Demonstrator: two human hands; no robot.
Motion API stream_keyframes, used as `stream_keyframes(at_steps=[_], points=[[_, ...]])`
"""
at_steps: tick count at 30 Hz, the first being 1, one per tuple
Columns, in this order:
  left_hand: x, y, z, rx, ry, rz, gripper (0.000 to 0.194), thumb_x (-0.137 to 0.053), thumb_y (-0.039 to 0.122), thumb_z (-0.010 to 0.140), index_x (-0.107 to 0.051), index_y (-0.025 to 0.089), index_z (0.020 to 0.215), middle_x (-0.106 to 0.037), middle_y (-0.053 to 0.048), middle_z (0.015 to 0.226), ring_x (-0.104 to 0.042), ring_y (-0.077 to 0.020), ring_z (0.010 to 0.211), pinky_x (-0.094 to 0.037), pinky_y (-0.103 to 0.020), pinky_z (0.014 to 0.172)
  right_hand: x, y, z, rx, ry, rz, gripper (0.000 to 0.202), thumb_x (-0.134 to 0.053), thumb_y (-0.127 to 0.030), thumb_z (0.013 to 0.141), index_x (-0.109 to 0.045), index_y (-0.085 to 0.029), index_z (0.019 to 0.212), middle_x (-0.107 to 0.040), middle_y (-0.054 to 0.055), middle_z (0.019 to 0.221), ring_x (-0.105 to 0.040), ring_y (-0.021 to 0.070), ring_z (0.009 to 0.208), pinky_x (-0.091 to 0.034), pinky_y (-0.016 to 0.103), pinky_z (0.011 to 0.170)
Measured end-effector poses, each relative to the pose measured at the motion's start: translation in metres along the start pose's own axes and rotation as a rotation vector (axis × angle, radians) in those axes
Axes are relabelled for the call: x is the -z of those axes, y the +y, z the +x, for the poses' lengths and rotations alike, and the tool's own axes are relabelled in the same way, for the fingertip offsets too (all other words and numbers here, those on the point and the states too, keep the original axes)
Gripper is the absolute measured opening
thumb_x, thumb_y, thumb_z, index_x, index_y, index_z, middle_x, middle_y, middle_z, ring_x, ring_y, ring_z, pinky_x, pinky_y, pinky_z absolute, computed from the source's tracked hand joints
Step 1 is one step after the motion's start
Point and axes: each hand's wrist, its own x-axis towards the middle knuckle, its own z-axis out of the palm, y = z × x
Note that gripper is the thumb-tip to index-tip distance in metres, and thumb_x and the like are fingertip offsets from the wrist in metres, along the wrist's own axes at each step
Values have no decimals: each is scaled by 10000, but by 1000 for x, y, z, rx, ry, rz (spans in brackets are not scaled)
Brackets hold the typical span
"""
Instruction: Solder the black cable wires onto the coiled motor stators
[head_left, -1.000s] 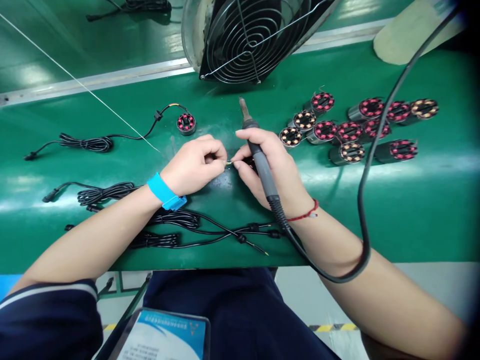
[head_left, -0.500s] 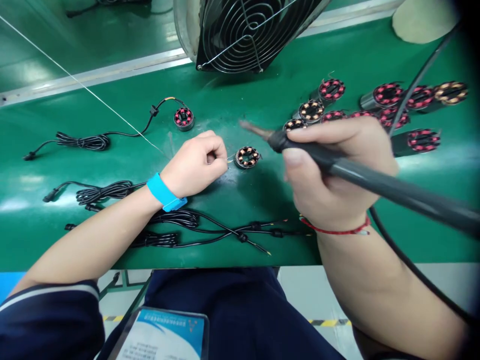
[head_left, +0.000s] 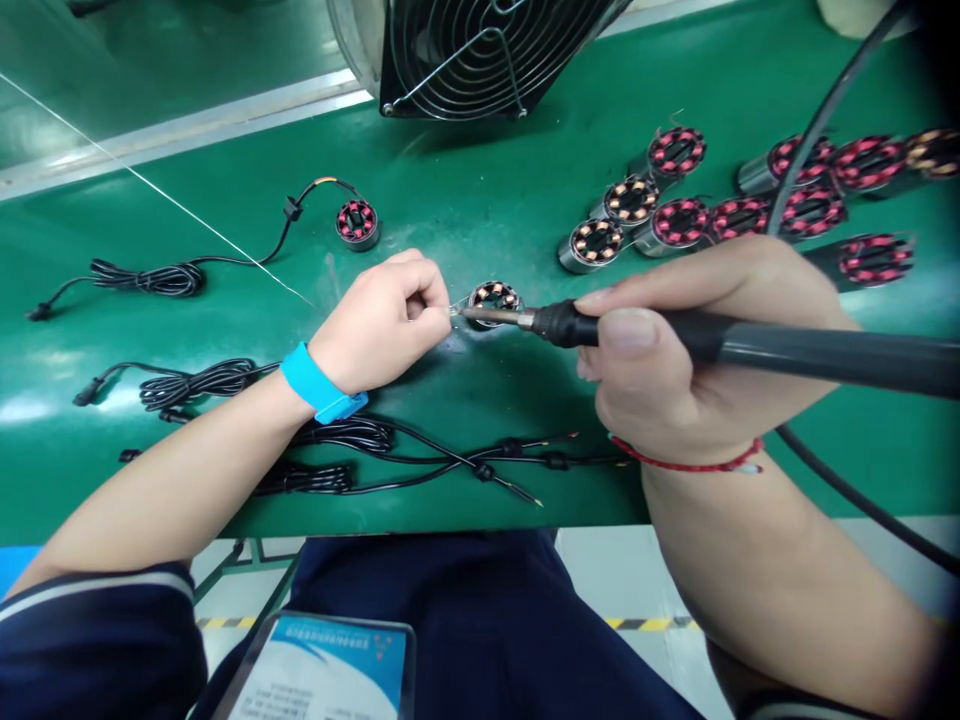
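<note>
My right hand (head_left: 720,350) grips a soldering iron (head_left: 750,345) like a pen. Its metal tip passes over the near rim of a small copper-wound motor stator (head_left: 493,300) and reaches the fingertips of my left hand (head_left: 394,315). That hand is closed in a pinch at the stator's left side, with fine wire ends showing at the fingertips. A thin silvery solder wire (head_left: 187,210) runs from the upper left down behind the left hand. How the fingers hold each wire is hidden.
Several wound stators (head_left: 679,222) stand at the right. A stator with a cable (head_left: 357,222) lies at the left. Coiled black cables (head_left: 199,385) lie along the near side. A caged fan (head_left: 480,60) stands at the back. The iron's black cord (head_left: 817,130) crosses the right side.
My right hand has lowered the soldering iron, bringing its tip left and down to the left fingertips beside the stator. My left hand keeps its pinch. The whole view has shifted slightly.
</note>
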Motion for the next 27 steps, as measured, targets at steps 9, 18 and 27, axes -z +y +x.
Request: stream_keyframes(at_steps=[9, 18, 27], points=[[-1, -1, 0, -7, 9, -13, 164, -522, 56, 729, -507, 176, 619, -557, -10, 718, -498, -105, 645, -519, -311, 665, 0, 6, -3, 19, 36, -36, 219, -631, -394, 882, -714, -221, 778, -701, 21, 695, -612, 133, 536, -475, 329, 470], [-1, -1, 1, -11, 6, 1, 154, -517, 53, 725, -520, 174, 630, -566, -11, 721, -515, -113, 669, -507, -301, 666, -4, 2, -1, -110, -205, -49, 278, -611, -356, 930, -600, -400, 1205, -714, -27, 1181, -712, 162, 709, -600, 423, 838], [-1, -1, 1, 1, 13, -18, 128, -516, 72, 717, -542, 165, 633, -551, 4, 709, -481, -94, 629, -474, -281, 650, -22, 9, 0, -104, -340, -42, 246, -562, -332, 945, -593, -343, 1189, -735, 2, 1027, -686, 228, 957, -561, 462, 881]])
